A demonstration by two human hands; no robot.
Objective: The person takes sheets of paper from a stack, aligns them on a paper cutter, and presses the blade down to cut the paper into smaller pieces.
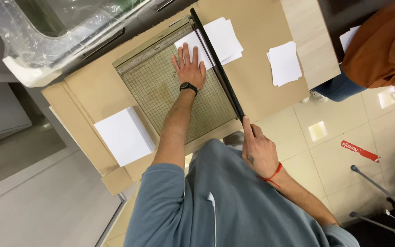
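Right hand (258, 148): nearest to the camera, clenched round the handle end of the black cutter arm (218, 68), a red string at the wrist.
Cutter arm: lying low along the right edge of the gridded cutting board (161, 87); the blade looks down or nearly so, so this cut seems finished or all but finished.
Left hand (189, 67): flat, fingers spread, grasping nothing, pressing a white sheet (188, 45) onto the board just beside the blade line; a black watch sits on the wrist.
Sheet: it straddles the blade, one part under the palm on the grid, the other poking out past the arm on the right.
Uncut stack (124, 135): a thick pile of white paper on the cardboard-covered surface (92, 91), left of the board, so plenty looks left to do.
Cut pieces, near blade (227, 39): a few white sheets lie just beyond the arm.
Cut pieces, far right (284, 63): a small, thin pile, well apart from the board; judged against the stack, the work is at an early stage.
Bystander: a person in an orange top (385, 45) stands at the far right corner, hands not shown.
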